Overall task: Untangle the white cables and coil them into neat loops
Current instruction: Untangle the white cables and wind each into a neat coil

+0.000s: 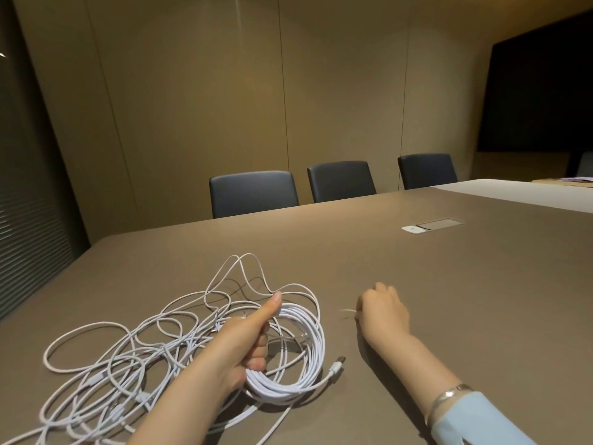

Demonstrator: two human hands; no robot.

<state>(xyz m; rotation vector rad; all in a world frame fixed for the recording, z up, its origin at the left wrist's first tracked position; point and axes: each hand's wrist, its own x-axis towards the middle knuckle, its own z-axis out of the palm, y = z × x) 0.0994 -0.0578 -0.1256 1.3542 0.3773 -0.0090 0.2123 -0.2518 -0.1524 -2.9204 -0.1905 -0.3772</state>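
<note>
While the left hand (253,342) clenches a finished coil (288,348) of white cable, thumb pressed along its top to keep the loops from springing apart, the tangled cables (128,358) sprawl at nine o'clock from it on the brown table (417,284). At three o'clock, the right hand (383,311) pinches a thin tie (346,313), probably for binding the coil.

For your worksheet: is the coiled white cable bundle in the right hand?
No, the left hand grips the coiled white cable bundle.
</note>
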